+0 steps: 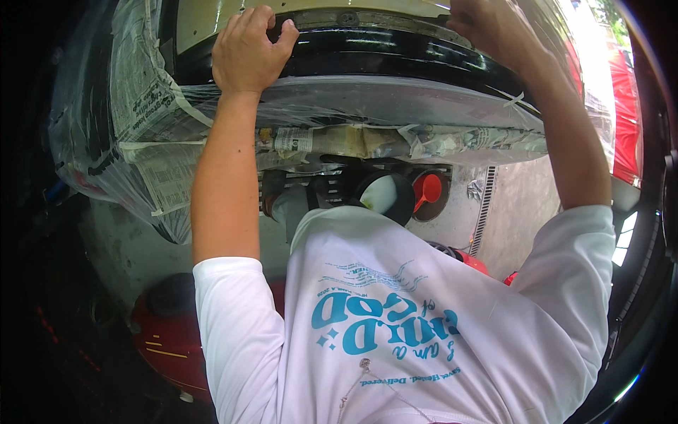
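My left hand (248, 55) is at the upper left of a car body panel, above its glossy black edge (367, 58). Its fingers curl inward with the thumb standing a little off, and whatever they grip is hidden. On the upper right, my right hand (494, 30) bends its fingers down at the same panel, partly cut off by the picture's top. Its fingertips are closed, and I cannot make out anything in them. Between both hands runs a dull grey-brown band (395, 22) with a small round spot, bordering a pale yellowish surface (205, 15).
Newspaper sheets (152, 106) and clear plastic film (85, 155) mask the surrounding bodywork. Below, a black bucket (404, 200) stands beside a round container with a red dipper (428, 189). A floor drain grate (483, 212) lies to the right; a red machine (169, 339) is lower left.
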`<state>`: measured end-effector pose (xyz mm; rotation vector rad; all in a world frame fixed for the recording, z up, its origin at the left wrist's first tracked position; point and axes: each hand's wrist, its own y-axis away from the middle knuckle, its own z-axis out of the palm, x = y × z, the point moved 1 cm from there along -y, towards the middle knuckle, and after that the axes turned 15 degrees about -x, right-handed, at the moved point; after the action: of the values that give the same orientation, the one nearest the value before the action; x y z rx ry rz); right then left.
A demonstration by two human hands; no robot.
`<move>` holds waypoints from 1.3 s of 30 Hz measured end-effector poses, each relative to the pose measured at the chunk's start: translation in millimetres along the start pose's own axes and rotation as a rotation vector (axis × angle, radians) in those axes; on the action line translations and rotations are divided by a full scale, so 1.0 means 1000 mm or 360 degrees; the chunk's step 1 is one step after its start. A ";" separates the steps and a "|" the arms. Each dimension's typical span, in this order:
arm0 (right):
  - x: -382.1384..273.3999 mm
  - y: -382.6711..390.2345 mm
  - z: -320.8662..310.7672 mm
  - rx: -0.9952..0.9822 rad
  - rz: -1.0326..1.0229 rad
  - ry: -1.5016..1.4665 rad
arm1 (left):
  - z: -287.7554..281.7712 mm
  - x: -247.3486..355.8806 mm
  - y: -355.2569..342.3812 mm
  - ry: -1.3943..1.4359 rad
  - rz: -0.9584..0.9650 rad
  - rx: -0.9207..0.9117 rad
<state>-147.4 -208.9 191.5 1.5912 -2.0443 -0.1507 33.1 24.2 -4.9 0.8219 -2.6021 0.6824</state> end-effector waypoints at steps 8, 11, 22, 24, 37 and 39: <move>0.009 -0.033 -0.001 -0.0304 0.0092 -0.0213 | 0.004 0.006 0.008 -0.0022 0.0011 -0.0046; 0.023 -0.041 -0.018 -0.0486 -0.0157 -0.0451 | 0.000 0.003 0.002 -0.0009 -0.0002 -0.0019; -0.005 -0.003 0.051 0.0335 -0.0137 -0.0035 | 0.001 0.007 0.003 -0.0002 0.0003 0.0024; 0.011 -0.019 0.045 0.0235 -0.0218 0.0014 | 0.005 0.003 0.002 -0.0027 -0.0025 -0.0013; -0.002 -0.014 0.033 0.0265 -0.0220 -0.0173 | 0.000 0.005 0.002 0.0061 -0.0030 0.0023; -0.009 -0.017 0.022 0.0192 -0.0200 0.0023 | 0.000 0.008 0.002 0.0039 -0.0017 0.0014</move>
<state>-141.5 -210.3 162.7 1.7900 -1.9755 -0.0617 26.2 22.1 -1.9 0.8244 -2.5730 0.6968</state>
